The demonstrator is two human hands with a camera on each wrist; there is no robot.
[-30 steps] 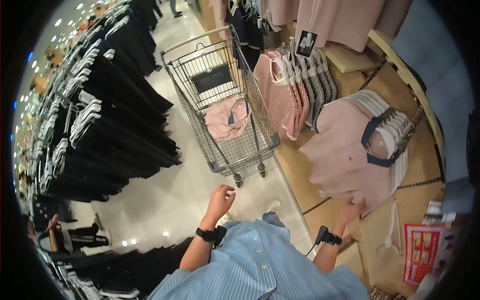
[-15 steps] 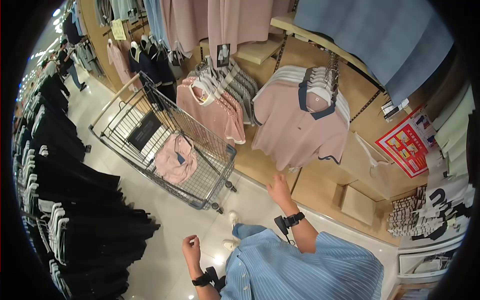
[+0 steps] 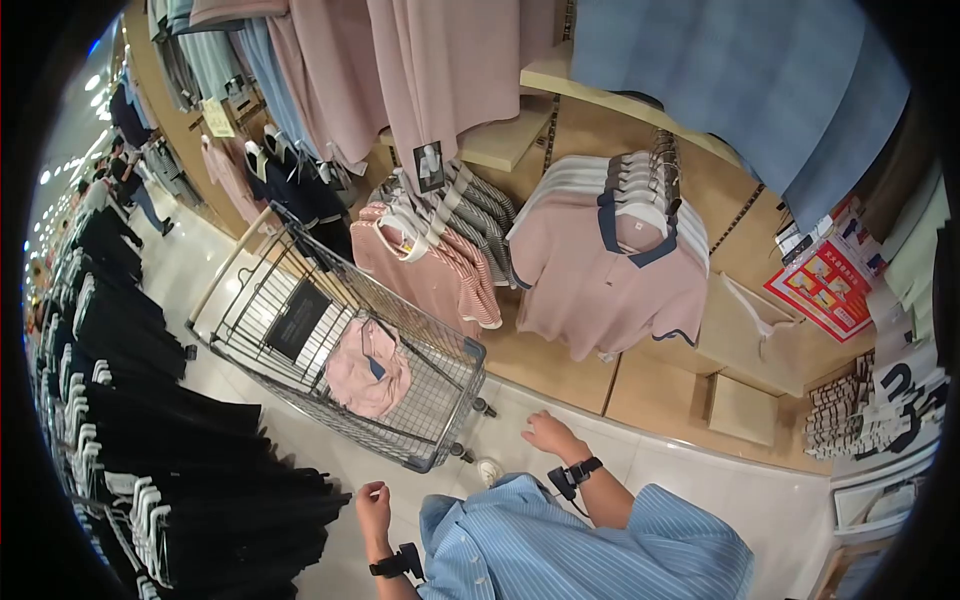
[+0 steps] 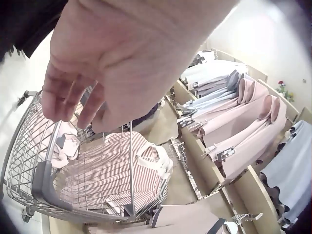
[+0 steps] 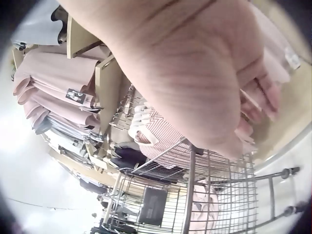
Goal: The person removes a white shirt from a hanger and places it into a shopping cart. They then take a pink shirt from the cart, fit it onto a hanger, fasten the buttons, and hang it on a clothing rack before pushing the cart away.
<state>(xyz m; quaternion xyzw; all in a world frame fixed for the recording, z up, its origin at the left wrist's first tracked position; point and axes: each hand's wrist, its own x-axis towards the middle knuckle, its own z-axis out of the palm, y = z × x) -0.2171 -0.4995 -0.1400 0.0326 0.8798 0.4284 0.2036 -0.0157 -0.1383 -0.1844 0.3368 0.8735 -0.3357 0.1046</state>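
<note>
My left hand (image 3: pixel 373 515) hangs over the floor near the black garments, holding nothing, its fingers loosely bent. In the left wrist view that hand (image 4: pixel 117 63) overlaps the shopping cart. My right hand (image 3: pixel 552 435) is in front of the display base, beside the front end of the cart (image 3: pixel 420 460), also with nothing in it. Its fingers droop in the right wrist view. Inside the cart lies a crumpled pink garment (image 3: pixel 365 370) with a dark blue collar part. Pink polo shirts (image 3: pixel 590 290) with navy collars hang on the rack ahead, apart from both hands.
Black garments (image 3: pixel 200 470) on white hangers line the left side. Striped and pink tops (image 3: pixel 430 270) hang behind the cart. A wooden shelf (image 3: pixel 600 90) juts out above the polo shirts. A red sign (image 3: pixel 825 290) is at the right. Another person (image 3: pixel 135 185) stands far down the aisle.
My right hand has come away from the hem of the hanging pink polo shirt and drawn back toward my body. The view has turned right. The left hand stays empty.
</note>
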